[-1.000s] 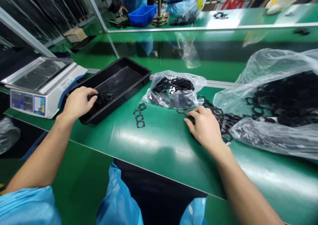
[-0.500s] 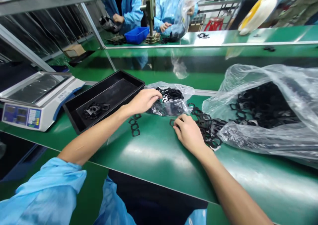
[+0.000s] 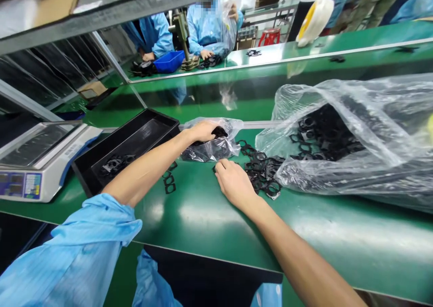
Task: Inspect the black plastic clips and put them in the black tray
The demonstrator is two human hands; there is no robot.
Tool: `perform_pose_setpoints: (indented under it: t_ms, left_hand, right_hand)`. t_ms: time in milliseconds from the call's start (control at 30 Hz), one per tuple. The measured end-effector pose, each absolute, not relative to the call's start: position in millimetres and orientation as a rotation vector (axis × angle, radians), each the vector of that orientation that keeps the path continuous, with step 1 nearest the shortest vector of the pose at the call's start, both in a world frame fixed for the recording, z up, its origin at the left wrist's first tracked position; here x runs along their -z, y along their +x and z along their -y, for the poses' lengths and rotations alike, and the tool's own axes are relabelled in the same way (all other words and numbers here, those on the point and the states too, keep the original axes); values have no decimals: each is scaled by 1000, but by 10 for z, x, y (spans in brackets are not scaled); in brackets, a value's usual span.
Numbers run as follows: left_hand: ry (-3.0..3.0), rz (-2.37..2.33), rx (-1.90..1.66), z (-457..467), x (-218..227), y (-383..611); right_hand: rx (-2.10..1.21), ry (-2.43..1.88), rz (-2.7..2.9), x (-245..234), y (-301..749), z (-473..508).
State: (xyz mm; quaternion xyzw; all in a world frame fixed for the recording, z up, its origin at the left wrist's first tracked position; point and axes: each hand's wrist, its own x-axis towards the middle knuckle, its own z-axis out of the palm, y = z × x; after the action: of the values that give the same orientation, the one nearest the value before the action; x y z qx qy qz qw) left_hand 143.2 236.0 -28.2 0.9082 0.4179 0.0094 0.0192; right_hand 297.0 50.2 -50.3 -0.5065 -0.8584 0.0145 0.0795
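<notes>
My left hand point(image 3: 204, 130) reaches into a small clear plastic bag point(image 3: 211, 152), fingers curled at a clump of black ring-shaped parts point(image 3: 220, 132); its fingertips are partly hidden. To the right, my right hand point(image 3: 235, 181) rests low over the green table, fingers bent and closed around a small black part point(image 3: 214, 168), mostly covered by the fingertips. Beside that hand lies a loose pile of black ring-shaped parts point(image 3: 262, 167), spilling from a large clear plastic bag point(image 3: 304, 178). A few joined black rings point(image 3: 169, 183) lie flat below my left forearm.
A black tray point(image 3: 125, 142) holding some black parts stands at left, beside a white weighing scale point(image 3: 54, 162). A metal shelf edge point(image 3: 135, 16) crosses overhead. Across the table, people in blue work by a blue bin point(image 3: 169, 62) and a hand press point(image 3: 181, 31).
My left hand has moved deeper into the small bag, onto its black parts. The right hand stays beside the pile, its fingers bent closer together. The whole view has shifted and tilted.
</notes>
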Motion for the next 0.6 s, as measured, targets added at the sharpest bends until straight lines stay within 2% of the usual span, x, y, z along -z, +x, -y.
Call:
perform_pose_setpoints:
  t_ms: [267,333,433,533,600]
  left_hand:
    - [3211,-1368,28,-1839,53,1342]
    - [3220,-1408,-102,-1710,14,1225]
    - [3081,-1457,-476,-1518,10,964]
    - [2918,-1399,-790,-1255,128,651]
    - [2870,-1375,-860,-1045,274,456]
  right_hand:
    - [-14,-1513,2570,472,2949,-474]
    - [-7,-1499,2559,460,2945,-470]
    - [-5,-1467,2514,451,2939,-476]
    - [-27,-1429,2456,465,2933,-488]
    - [-54,-1384,2428,484,2930,-488]
